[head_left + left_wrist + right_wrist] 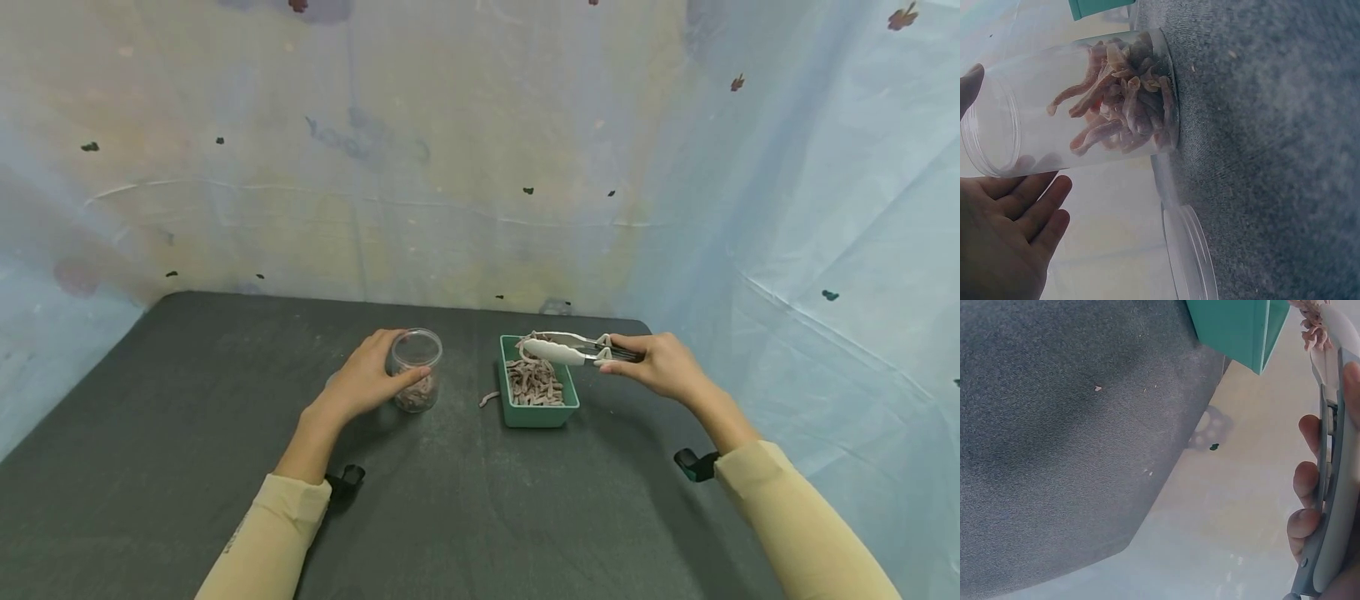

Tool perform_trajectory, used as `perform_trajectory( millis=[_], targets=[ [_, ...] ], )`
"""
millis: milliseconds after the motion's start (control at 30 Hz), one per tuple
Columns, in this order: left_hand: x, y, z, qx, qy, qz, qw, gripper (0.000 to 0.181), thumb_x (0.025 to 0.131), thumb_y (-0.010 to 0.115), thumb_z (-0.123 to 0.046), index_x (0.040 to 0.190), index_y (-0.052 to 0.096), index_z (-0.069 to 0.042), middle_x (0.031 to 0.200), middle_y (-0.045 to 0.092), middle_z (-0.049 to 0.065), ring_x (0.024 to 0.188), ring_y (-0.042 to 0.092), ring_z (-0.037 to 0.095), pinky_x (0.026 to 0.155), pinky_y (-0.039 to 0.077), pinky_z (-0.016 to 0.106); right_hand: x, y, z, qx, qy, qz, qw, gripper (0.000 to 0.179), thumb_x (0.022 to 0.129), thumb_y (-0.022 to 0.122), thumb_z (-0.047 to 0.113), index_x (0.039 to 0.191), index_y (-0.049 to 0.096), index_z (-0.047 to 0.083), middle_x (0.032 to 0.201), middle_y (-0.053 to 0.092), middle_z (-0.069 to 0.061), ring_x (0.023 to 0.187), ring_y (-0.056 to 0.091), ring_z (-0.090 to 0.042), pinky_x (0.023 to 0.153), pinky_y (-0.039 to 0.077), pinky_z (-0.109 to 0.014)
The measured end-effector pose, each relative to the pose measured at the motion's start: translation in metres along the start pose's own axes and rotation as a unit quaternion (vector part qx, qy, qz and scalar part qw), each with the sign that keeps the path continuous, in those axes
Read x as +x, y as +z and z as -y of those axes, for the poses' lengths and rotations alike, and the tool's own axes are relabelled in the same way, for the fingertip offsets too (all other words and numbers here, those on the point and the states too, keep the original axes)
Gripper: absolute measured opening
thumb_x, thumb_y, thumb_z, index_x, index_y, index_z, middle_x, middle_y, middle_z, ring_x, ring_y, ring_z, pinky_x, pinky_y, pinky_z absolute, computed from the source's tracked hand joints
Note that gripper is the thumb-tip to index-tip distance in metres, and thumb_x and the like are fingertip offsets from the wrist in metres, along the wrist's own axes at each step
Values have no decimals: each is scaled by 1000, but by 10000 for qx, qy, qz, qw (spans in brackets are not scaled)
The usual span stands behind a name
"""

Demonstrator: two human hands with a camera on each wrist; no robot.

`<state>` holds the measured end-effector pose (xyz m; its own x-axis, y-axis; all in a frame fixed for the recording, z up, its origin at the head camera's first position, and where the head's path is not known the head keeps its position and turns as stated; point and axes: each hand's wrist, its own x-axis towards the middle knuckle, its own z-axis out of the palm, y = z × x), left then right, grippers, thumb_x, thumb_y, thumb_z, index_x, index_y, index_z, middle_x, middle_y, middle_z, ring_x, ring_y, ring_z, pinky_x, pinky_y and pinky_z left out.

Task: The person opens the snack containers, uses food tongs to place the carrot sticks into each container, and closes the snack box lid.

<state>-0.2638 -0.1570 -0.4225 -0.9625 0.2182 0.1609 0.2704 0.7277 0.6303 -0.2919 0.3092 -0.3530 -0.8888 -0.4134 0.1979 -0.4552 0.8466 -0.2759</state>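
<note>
My left hand [367,377] holds a clear plastic jar [417,367] near its open rim, thumb on one side and fingers on the other. Brownish strips [1125,100], like dried meat, lie in the jar's lower part, and its base stands on the table. In my right hand [663,364] I grip tongs [558,350] with pale heads and dark handles. Several strips hang between the tong heads in the right wrist view. The heads are over a green rectangular tub [540,416], which holds a heap of similar strips [534,383].
One loose strip [489,398] lies on the dark table [465,508] between jar and tub. A clear round lid [1194,256] rests beside the jar, mostly hidden behind my left hand in the head view. Pale sheeting [450,167] hangs behind the table and at its sides.
</note>
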Motion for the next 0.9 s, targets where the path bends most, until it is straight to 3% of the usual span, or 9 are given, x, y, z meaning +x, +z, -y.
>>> perform_trajectory(
  millis=[700,900],
  targets=[
    [0,0,1,6,15,17,10000,91,95,65,-66,159,37,-7,160,37,21,147,36,44,112,37,68,2,-11,11,77,-184,-206,9996,64,91,82,36,144,62,4,59,53,-1,45,26,-7,47,30,-26],
    [1,1,2,51,64,-71,9999,92,95,66,-66,159,38,-6,160,37,23,146,38,46,111,38,69,7,-15,19,140,-440,-490,9977,60,89,84,32,139,66,4,85,75,-16,44,29,-6,46,31,-26]
  ],
)
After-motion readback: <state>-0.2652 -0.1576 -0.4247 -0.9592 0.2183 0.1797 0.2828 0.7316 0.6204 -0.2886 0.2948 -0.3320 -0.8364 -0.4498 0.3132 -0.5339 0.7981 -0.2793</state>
